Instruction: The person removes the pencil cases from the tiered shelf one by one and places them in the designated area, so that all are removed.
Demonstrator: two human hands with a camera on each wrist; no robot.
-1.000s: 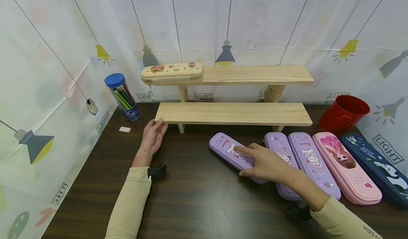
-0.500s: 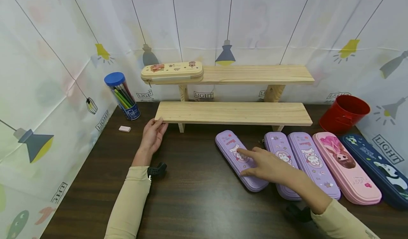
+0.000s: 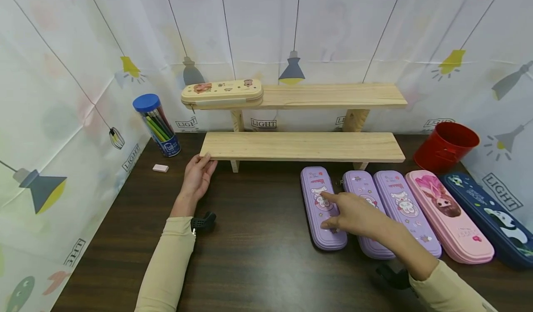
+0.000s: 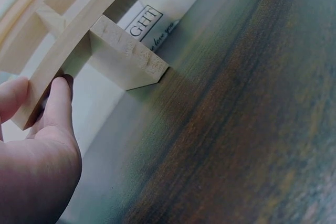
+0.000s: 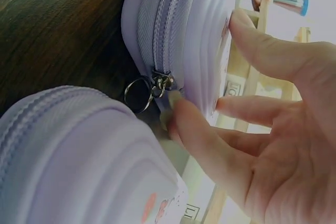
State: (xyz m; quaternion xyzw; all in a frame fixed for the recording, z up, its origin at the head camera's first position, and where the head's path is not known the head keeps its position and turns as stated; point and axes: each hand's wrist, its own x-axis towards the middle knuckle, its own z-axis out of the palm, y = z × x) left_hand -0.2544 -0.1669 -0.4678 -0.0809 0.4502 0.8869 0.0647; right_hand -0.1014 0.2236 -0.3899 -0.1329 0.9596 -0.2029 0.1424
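Note:
My left hand [image 3: 197, 177] pinches the left front corner of the lower board of a two-tier wooden shelf [image 3: 300, 146]; in the left wrist view the thumb lies on one face and the fingers [image 4: 60, 98] on the other. My right hand [image 3: 358, 212] lies over the right side of a purple pencil case [image 3: 318, 182] that stands apart from the row. Its thumb and index fingertip touch the printed lid. Other fingertips [image 5: 176, 111] reach down beside the zipper pull [image 5: 163, 81]. A second purple pencil case [image 3: 361, 182] lies close to its right, partly covered by that hand.
Farther right lie another purple pencil case [image 3: 397, 194], a pink one [image 3: 451, 219] and a navy one [image 3: 495, 219]. Behind them stands a red bucket [image 3: 441, 150]. A cream pencil case [image 3: 222, 94] sits on the upper board. At left are a pencil tub [image 3: 157, 127] and an eraser [image 3: 160, 168].
The touched purple pencil case has turned clockwise from a slant to nearly straight, its far end swinging right. My right hand has shifted slightly with it. The left hand stays on the shelf corner.

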